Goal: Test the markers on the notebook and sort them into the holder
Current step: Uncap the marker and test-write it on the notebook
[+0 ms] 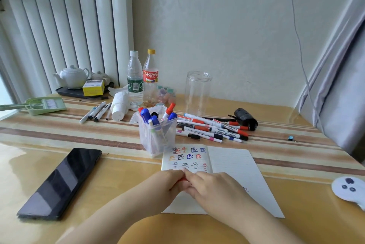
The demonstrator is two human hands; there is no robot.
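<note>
An open notebook (233,166) lies in front of me, its left page covered with red, blue, orange and black test marks. Over its lower left part my left hand (167,184) and my right hand (215,190) meet, both gripping a red marker (183,179) of which only a small red bit shows between the fingers. Just beyond the notebook stands a clear plastic holder (158,135) with several red- and blue-capped markers upright in it. A pile of loose markers (211,128) lies to the right of the holder.
A dark phone (61,182) lies at the left. Behind the holder stand two bottles (142,77), a clear jar (197,91), a tissue roll (119,108) and a few pens (96,112). A black roll (245,119) lies right; a white teapot (72,76) sits far left.
</note>
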